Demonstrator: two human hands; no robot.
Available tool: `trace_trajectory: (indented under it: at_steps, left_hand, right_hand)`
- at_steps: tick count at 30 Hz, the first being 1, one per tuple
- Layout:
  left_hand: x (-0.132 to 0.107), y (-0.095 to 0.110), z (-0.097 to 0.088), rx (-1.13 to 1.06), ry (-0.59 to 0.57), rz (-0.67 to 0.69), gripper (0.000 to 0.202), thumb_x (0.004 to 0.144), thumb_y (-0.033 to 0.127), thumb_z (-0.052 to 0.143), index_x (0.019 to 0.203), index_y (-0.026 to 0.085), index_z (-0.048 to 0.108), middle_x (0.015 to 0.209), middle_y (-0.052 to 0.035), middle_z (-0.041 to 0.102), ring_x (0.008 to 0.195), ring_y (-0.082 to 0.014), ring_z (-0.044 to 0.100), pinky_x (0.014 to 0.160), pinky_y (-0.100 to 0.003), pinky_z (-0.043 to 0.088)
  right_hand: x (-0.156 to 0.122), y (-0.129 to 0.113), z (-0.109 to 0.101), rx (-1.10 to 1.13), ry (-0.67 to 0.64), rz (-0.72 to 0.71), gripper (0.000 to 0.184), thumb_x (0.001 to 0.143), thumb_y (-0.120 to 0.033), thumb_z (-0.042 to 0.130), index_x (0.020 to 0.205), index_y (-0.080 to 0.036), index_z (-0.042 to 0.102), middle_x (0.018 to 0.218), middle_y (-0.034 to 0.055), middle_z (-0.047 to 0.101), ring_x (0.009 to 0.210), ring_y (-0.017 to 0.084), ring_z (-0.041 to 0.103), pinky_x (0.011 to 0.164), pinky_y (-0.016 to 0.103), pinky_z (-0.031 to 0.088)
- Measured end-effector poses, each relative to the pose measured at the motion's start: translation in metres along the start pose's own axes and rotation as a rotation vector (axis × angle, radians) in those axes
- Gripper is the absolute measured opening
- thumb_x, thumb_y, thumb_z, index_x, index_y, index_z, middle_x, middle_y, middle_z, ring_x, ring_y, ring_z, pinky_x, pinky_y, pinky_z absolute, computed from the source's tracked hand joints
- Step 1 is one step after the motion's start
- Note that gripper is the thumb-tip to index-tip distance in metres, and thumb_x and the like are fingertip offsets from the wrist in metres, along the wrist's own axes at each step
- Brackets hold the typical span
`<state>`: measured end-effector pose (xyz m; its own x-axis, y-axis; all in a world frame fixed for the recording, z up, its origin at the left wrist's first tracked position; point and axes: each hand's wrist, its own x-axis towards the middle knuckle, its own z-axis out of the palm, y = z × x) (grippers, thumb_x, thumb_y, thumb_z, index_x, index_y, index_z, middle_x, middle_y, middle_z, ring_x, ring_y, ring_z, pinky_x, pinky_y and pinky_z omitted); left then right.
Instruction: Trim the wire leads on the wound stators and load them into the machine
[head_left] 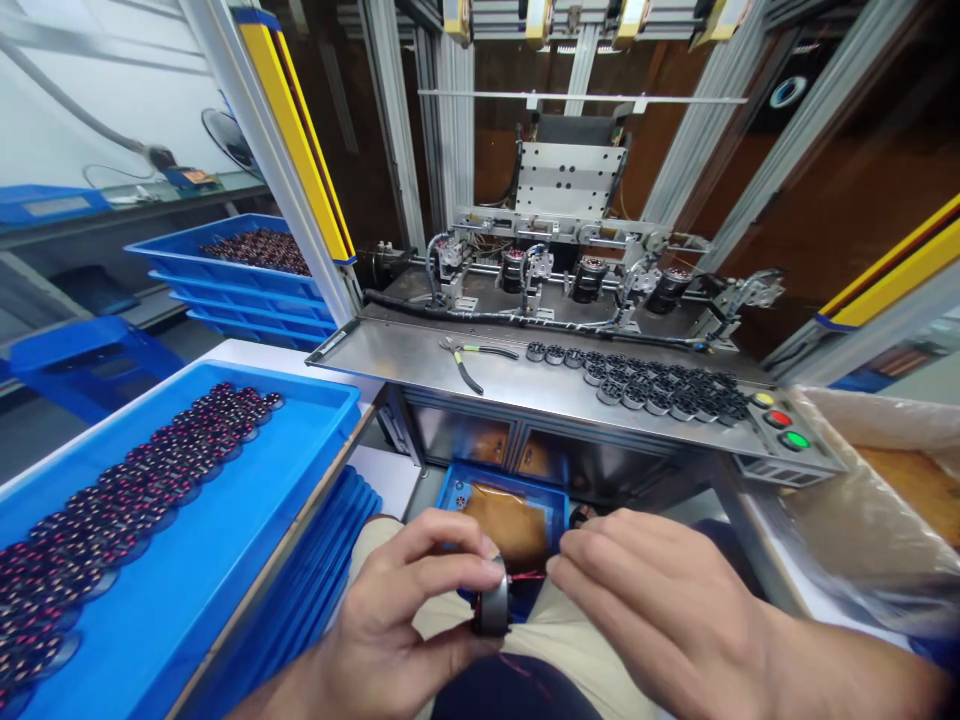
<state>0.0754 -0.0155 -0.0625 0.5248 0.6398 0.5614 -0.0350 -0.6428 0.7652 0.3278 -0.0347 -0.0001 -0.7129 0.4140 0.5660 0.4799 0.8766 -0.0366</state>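
My left hand [420,610] pinches a small round motor part [493,606] on edge between thumb and fingers, above my lap. A dark metal rim shows on the part, and thin red wire [527,577] runs from it to the right. At the far end of that wire, the fingers of my right hand [645,590] are closed together; their tips are partly hidden, but the wire runs into them. More black round parts [660,385] stand grouped on the steel bench ledge ahead. Cutting pliers [474,362] lie there with their handles spread.
To my left, a blue tray [315,430] holds rows of wound parts. Stacked blue trays [225,250] stand behind it. Ahead is a machine fixture [574,180] with clamps; a button box [787,440] sits at right beside a plastic-lined carton [885,430]. A blue bin [559,500] is below.
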Motion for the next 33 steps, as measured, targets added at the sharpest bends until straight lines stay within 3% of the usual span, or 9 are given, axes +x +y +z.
trace_trajectory:
  at_steps: [3,6,9,12,15,21,24,27,33]
  left_hand:
    - [-0.001,-0.002,-0.002,0.052,0.094,-0.052,0.048,0.08,0.01,0.074,0.123,0.027,0.062,0.111,-0.0079,0.059,0.103,-0.0221,0.063,0.086,-0.034,0.058]
    - [-0.001,-0.007,-0.002,0.19,0.204,-0.077,0.051,0.079,0.007,0.074,0.125,0.025,0.061,0.12,-0.01,0.06,0.11,-0.0238,0.062,0.087,-0.032,0.058]
    - [0.001,-0.012,0.003,0.274,0.272,-0.031,0.059,0.077,0.003,0.073,0.13,0.025,0.058,0.126,-0.0098,0.062,0.115,-0.0245,0.061,0.089,-0.031,0.059]
    - [0.001,-0.014,0.007,0.275,0.295,-0.015,0.063,0.077,0.002,0.072,0.133,0.026,0.056,0.125,-0.0092,0.064,0.115,-0.0244,0.062,0.091,-0.032,0.059]
    - [0.0,-0.01,0.006,0.274,0.283,-0.019,0.061,0.077,0.002,0.073,0.131,0.026,0.057,0.122,-0.0095,0.065,0.114,-0.0245,0.062,0.092,-0.034,0.058]
    - [-0.002,-0.007,-0.005,0.166,0.281,-0.127,0.043,0.079,0.006,0.073,0.117,0.026,0.068,0.117,-0.0086,0.066,0.11,-0.0228,0.064,0.092,-0.033,0.057]
    - [-0.001,-0.015,-0.011,-0.073,0.373,-0.249,0.034,0.08,0.011,0.074,0.11,0.027,0.072,0.118,-0.0077,0.066,0.112,-0.0219,0.065,0.089,-0.028,0.058]
    - [0.002,-0.024,-0.017,-0.361,0.5,-0.37,0.028,0.081,0.018,0.076,0.108,0.024,0.074,0.126,-0.009,0.064,0.111,-0.0225,0.066,0.087,-0.027,0.058]
    - [0.003,-0.03,-0.028,-0.666,0.5,-0.535,0.048,0.081,0.03,0.077,0.126,0.017,0.067,0.103,-0.0106,0.076,0.091,-0.017,0.07,0.082,-0.023,0.057]
  right_hand:
    - [-0.019,0.007,-0.002,-0.025,0.031,0.124,0.022,0.097,-0.013,0.046,0.109,-0.011,0.064,0.092,0.0146,0.072,0.079,0.022,0.067,0.066,0.035,0.055]
    - [-0.018,0.003,-0.004,-0.123,0.174,0.185,0.021,0.094,-0.022,0.061,0.113,-0.013,0.062,0.1,0.016,0.072,0.092,0.024,0.067,0.076,0.034,0.056]
    - [0.0,-0.008,0.005,-0.105,0.226,0.108,0.021,0.096,-0.03,0.059,0.11,-0.014,0.064,0.101,0.0159,0.073,0.097,0.026,0.067,0.08,0.037,0.057]
    - [0.016,-0.011,0.025,-0.014,0.178,0.047,0.015,0.096,-0.015,0.052,0.099,-0.009,0.065,0.086,0.0136,0.07,0.078,0.024,0.063,0.065,0.038,0.053]
    - [0.021,-0.006,0.04,0.07,0.069,0.064,0.025,0.095,-0.01,0.041,0.09,-0.008,0.065,0.073,0.0098,0.06,0.064,0.021,0.049,0.054,0.036,0.039]
    - [0.012,0.009,0.04,0.085,0.018,0.032,0.029,0.097,-0.009,0.036,0.092,-0.01,0.064,0.076,0.0092,0.059,0.069,0.02,0.048,0.061,0.034,0.037]
    - [0.016,0.036,0.043,0.011,0.06,0.1,0.019,0.096,-0.01,0.046,0.094,-0.012,0.065,0.081,0.0087,0.065,0.072,0.02,0.054,0.065,0.032,0.042]
    - [0.039,0.08,0.058,-0.041,0.05,0.305,0.015,0.097,-0.025,0.056,0.1,-0.015,0.067,0.097,0.0111,0.07,0.088,0.022,0.063,0.08,0.034,0.051]
    - [0.102,0.162,0.124,-0.105,-0.086,0.561,0.038,0.09,-0.037,0.068,0.119,-0.013,0.062,0.125,0.0137,0.064,0.118,0.024,0.059,0.104,0.036,0.046]
